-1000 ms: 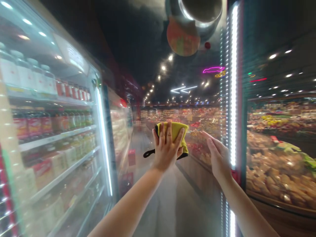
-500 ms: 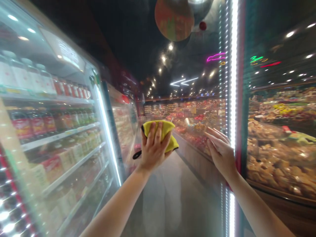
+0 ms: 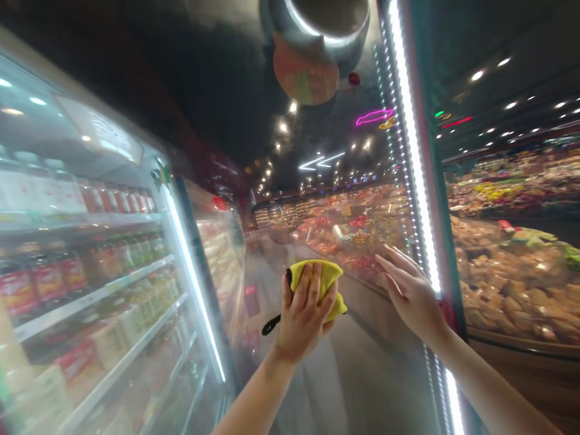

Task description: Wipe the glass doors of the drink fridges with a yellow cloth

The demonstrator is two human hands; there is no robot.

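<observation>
A: With part-spread left hand (image 3: 304, 314), gripping yellow cloth (image 3: 334, 275) well left of the lit right edge (image 3: 414, 142) of the glass pane (image 3: 380, 380); near that edge, holding right hand (image 3: 410, 296) open, empty.

B: Mid-wipe, apparently! Calling next, probably, for flat, steady pressure.

A: And looking bright, folded, black-edged, trailing a black loop (image 3: 270, 325) leftward.

Cloth (image 3: 330, 277): yellow, matt, soft textile, with a loop (image 3: 270, 326) of dull black fabric at its lower left. Behind the cloth, a pane (image 3: 380, 374), smooth and glossy, mirror-like where it reflects. Left of the cloth, bottles (image 3: 48, 281) with a shiny finish and printed labels, above a smooth, pale shelf edge (image 3: 97, 299). Right of the cloth, brown produce (image 3: 512, 293) with glossy highlights, over a counter side (image 3: 548, 371) resembling dark, dull wood.
</observation>
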